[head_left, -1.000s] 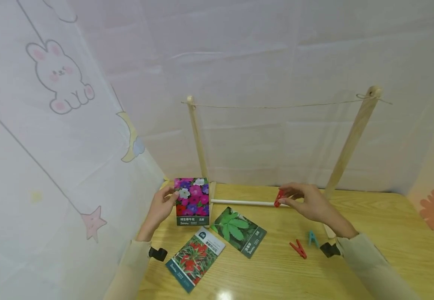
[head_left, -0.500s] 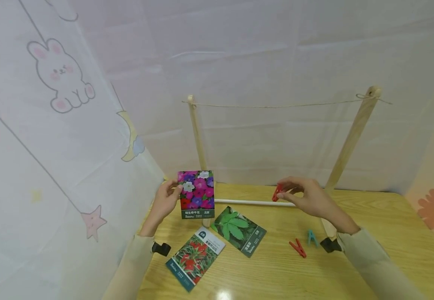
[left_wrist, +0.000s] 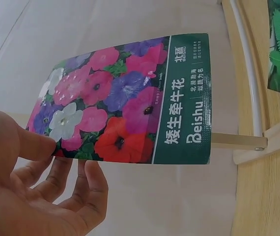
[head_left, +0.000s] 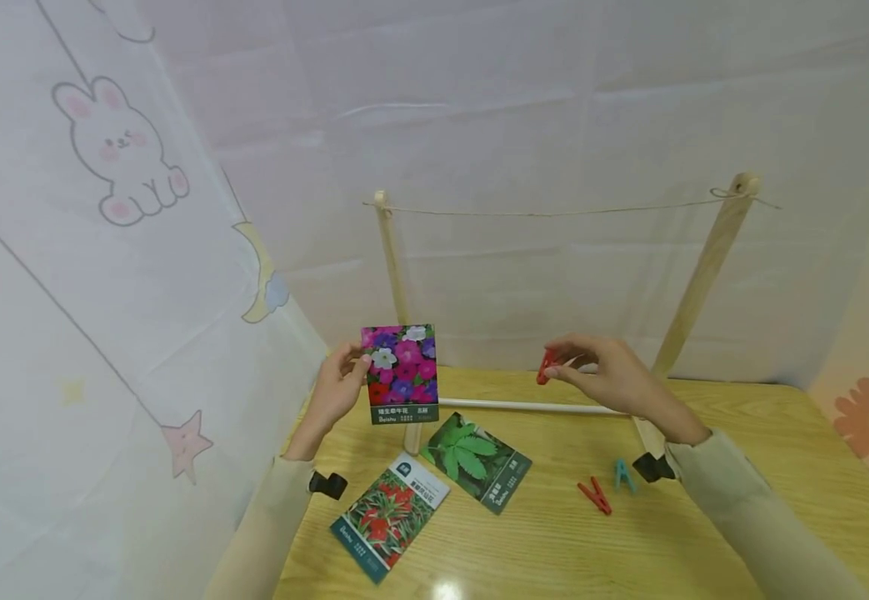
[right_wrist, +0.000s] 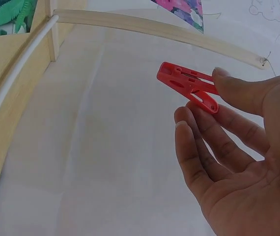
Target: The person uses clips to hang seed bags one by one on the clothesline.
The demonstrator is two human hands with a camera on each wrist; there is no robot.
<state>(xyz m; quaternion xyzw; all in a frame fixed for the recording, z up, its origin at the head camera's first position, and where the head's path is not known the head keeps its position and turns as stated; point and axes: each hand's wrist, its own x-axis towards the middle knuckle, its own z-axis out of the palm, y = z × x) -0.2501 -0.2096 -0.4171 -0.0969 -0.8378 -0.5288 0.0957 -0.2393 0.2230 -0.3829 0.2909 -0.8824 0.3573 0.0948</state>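
Purple and pink blooms cover the flower packet [head_left: 402, 379], which we hold upright and raised off the wooden table [head_left: 539, 542], in front of a wooden post [head_left: 392, 258]. At the packet's nine o'clock our left hand [head_left: 338, 392] pinches just one side edge, thumb in front and bent fingers behind, so we judge that it could swing or slip if anything nudges its free side. At three o'clock, well apart, our right hand [head_left: 602, 375] pinches a red clip [right_wrist: 186, 83] by its tail end between thumb and fingertips; a lopsided squeeze could twist it loose, and too light a hold could drop it. Thin string [head_left: 539, 214] runs from the post's top at twelve o'clock to a second post [head_left: 704, 267] at two; we think it would give under a push. The nearer post stands directly behind the packet, so a careless lift might knock it. Low down, a white rod [head_left: 531, 407] stretches toward three. On the table we see a leafy packet [head_left: 479, 462] between four and five, a red-flowered packet [head_left: 392, 517] at six, and a spare red clip [head_left: 595, 497] and blue clip [head_left: 624, 476] near four, where a low sleeve could brush them.
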